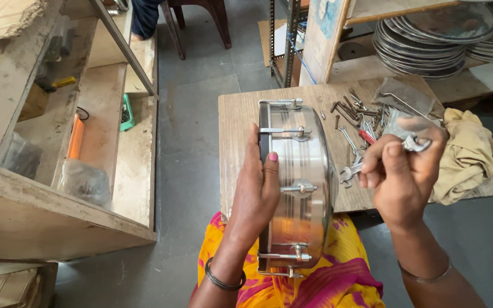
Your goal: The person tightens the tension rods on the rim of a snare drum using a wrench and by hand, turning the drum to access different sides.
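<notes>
My left hand (261, 185) grips the left rim of a round shiny steel drum shell (306, 188) that stands on edge against my lap, with tension rods and hooks along its side. Held just right of the drum, my right hand (400, 174) is closed on a small metal spanner (352, 170) whose open jaw points at the shell. A second small metal piece (416, 142) pokes out above that hand's fingers.
A low wooden board (238, 122) in front of me carries a heap of bolts, rods and spanners (360, 114), a grey cloth and a tan rag (469, 157). Wooden shelving (58, 171) stands at left. Stacked steel plates (429, 40) sit at top right.
</notes>
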